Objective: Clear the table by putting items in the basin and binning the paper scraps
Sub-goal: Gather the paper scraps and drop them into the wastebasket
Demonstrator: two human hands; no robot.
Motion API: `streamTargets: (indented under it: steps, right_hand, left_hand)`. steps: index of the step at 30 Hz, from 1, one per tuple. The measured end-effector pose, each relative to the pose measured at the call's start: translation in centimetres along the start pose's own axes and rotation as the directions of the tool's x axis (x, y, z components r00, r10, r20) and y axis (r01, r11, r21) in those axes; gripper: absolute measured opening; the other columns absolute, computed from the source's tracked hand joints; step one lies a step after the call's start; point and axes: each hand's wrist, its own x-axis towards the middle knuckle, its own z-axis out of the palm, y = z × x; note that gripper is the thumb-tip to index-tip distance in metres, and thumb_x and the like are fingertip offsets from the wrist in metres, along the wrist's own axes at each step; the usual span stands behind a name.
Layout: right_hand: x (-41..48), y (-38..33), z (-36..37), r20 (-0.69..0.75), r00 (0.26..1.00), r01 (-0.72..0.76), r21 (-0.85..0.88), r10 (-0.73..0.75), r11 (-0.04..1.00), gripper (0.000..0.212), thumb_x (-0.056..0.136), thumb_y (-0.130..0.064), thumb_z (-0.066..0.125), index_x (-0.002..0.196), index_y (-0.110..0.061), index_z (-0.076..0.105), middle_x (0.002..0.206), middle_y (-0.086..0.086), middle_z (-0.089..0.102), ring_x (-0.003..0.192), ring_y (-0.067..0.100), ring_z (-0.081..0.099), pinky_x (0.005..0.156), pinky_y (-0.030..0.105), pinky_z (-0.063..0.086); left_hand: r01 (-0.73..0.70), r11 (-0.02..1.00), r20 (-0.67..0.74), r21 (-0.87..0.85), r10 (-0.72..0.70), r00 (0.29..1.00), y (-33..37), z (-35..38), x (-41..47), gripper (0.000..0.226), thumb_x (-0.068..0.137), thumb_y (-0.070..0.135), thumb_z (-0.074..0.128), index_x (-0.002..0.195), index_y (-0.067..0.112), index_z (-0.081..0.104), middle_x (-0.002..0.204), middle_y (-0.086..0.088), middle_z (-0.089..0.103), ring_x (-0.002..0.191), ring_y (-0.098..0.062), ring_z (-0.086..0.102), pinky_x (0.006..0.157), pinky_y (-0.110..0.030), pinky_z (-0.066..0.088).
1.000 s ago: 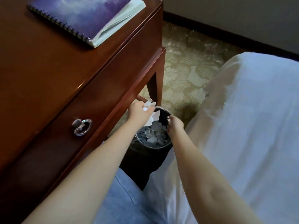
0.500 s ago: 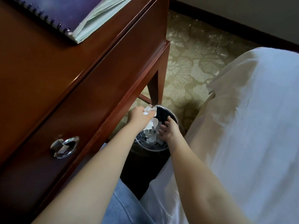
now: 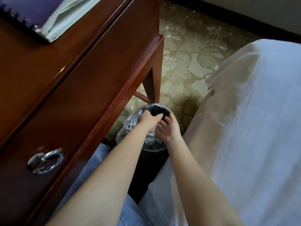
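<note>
Reaching over the bin (image 3: pixel 166 110). On the right hand (image 3: pixel 170 130), spreading fingers (image 3: pixel 161 128) loosely, holding nothing. On the left hand (image 3: pixel 149 120), dipping fingers past the rim, grip impossible to tell. Just beneath the fingertips, inside: paper scraps (image 3: pixel 150 141).

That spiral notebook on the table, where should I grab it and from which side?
Pinch the spiral notebook at its loose page edge, opposite the coil, coming from the drawer side of the table. It lies flat, and the pages splay a little there, so there is probably room to get under; the wire coil offers a poorer hold.
</note>
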Motion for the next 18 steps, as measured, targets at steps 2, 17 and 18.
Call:
streamTargets:
  steps: [2, 17, 18]
  right_hand:
    - [-0.7, -0.3, 0.1, -0.012, 1.000, 0.011, 0.041, -0.011, 0.999, 0.063, 0.098, -0.046, 0.041, 0.150, -0.015, 0.023, 0.156, 0.013, 0.025, 0.144, 0.029, 0.023, 0.114, 0.045, 0.023]
    - [-2.4, -0.5, 1.5, -0.102, 0.989, 0.078, -0.292, -0.112, 0.953, 0.022, 0.098, -0.021, 0.045, 0.111, -0.007, 0.056, 0.075, 0.006, 0.061, 0.038, 0.007, 0.052, 0.039, 0.019, 0.038]
    - [-2.9, -0.7, 1.8, -0.081, 0.989, 0.092, -0.304, -0.122, 0.948, 0.018, 0.098, -0.020, 0.044, 0.108, -0.007, 0.054, 0.071, 0.005, 0.059, 0.030, 0.005, 0.046, 0.034, 0.017, 0.033]
  left_hand:
    - [0.012, 0.999, 0.023, -0.043, -0.011, 1.000, 0.1, -0.1, 0.0, 0.071, 0.089, 0.045, 0.054, 0.144, 0.006, 0.029, 0.144, -0.013, 0.039, 0.125, -0.032, 0.047, 0.099, -0.045, 0.047]
    - [-0.072, 0.992, -0.088, -0.101, 0.063, 0.994, -0.1, -1.9, -1.7, 0.027, 0.094, 0.020, 0.047, 0.068, 0.015, 0.055, 0.083, -0.009, 0.065, 0.074, -0.023, 0.062, 0.080, -0.033, 0.053]
    - [-0.089, 0.990, -0.098, -0.108, 0.078, 0.992, 0.0, -2.1, -2.2, 0.026, 0.093, 0.019, 0.047, 0.069, 0.015, 0.055, 0.081, -0.008, 0.065, 0.072, -0.022, 0.061, 0.078, -0.033, 0.054]
